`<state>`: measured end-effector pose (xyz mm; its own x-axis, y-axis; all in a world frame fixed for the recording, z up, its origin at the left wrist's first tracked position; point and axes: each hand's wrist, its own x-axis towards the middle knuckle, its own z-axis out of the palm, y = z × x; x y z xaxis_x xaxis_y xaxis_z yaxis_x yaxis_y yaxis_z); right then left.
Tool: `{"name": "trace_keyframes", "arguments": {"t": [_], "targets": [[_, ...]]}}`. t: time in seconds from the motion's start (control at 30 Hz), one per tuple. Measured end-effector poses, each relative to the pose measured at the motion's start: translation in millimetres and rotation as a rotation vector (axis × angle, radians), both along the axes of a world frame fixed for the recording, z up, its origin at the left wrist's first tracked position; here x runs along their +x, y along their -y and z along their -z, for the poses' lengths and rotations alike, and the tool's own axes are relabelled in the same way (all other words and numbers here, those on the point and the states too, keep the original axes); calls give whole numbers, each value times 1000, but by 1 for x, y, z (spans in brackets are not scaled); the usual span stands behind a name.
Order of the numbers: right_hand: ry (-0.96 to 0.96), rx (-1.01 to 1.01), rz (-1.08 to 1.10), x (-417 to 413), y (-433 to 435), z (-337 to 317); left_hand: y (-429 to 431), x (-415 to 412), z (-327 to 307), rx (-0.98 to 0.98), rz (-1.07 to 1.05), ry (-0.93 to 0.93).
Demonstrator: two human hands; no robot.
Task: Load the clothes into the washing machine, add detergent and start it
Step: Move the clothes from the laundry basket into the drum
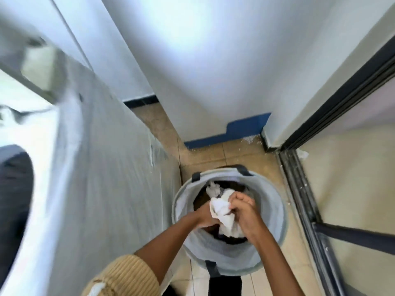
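A round grey laundry basket (274,212) with dark handles stands on the tiled floor and holds white and dark clothes. Both hands reach down into it. My right hand (243,210) grips a bunched white cloth (224,212) from the right. My left hand (205,216) holds the same cloth from the left and below, its fingers partly hidden under the fabric. Dark clothes (233,239) lie beneath the cloth. The white washing machine (102,167) fills the left side, blurred, with its dark opening (12,199) at the far left edge.
A white wall with a blue skirting (226,133) closes the narrow space ahead. A dark-framed sliding glass door (320,199) runs along the right. White crumbs lie scattered on the beige floor tiles (205,154) near the corner.
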<state>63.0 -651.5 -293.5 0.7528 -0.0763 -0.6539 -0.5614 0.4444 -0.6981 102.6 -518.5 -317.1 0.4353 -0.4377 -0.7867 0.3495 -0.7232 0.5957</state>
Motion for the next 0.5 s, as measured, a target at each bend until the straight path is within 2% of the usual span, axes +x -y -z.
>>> {"name": "trace_keyframes", "arguments": {"t": [0.1,0.27,0.37,0.5], "targets": [[114,-31,38,10,-3,-75,-2,13,-80,-102,-61,22],[230,-315,123,11,8,-155,-14,50,-197,-127,-219,-21],[223,-398,49,2,1,-178,-25,65,-271,-355,-373,-44],[241,-344,-122,-2,-35,-220,-70,60,-349,-710,-505,-34]]}}
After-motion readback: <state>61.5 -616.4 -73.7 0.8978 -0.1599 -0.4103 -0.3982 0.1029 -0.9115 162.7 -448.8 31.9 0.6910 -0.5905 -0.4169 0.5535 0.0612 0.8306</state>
